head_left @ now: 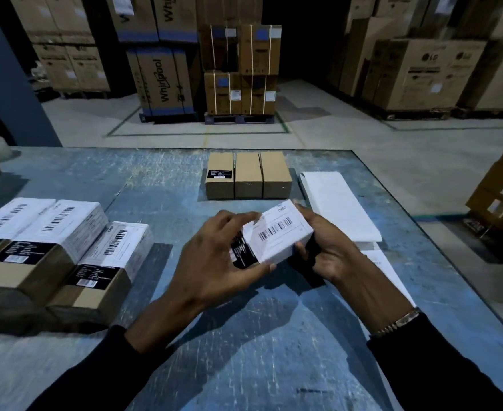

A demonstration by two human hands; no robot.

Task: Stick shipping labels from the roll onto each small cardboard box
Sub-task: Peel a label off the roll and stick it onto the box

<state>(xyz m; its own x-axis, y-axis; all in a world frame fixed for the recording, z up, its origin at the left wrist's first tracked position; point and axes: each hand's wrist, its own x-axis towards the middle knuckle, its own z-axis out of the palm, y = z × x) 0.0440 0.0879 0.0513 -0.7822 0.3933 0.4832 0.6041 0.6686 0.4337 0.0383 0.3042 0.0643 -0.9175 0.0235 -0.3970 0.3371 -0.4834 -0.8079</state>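
While the small box (274,235) is held in the air above the blue table (96,179), a white shipping label (277,229) with a barcode already covers its top face. The left hand (214,262) closes on the near end, thumb under the edge and fingers (238,218) curled over the top. The right hand (327,250) clasps the far end and the underside. Both hands are closed on the box, and it sits tilted.

The first risk seems to be a label that is not pressed flat. If the fingers rub only one side, a corner could lift or a wrinkle could cross the barcode. A second risk is the grip itself, because the box rests mostly on fingertips and could slip when one hand lets go.

Beyond the held box, three unlabelled boxes (248,176) stand in a row, touching each other. To the right of it lies a white label sheet (339,209); a roll is not clearly visible. To the left of it, the labelled boxes (66,232) stand close together, so a careless placing could knock them.
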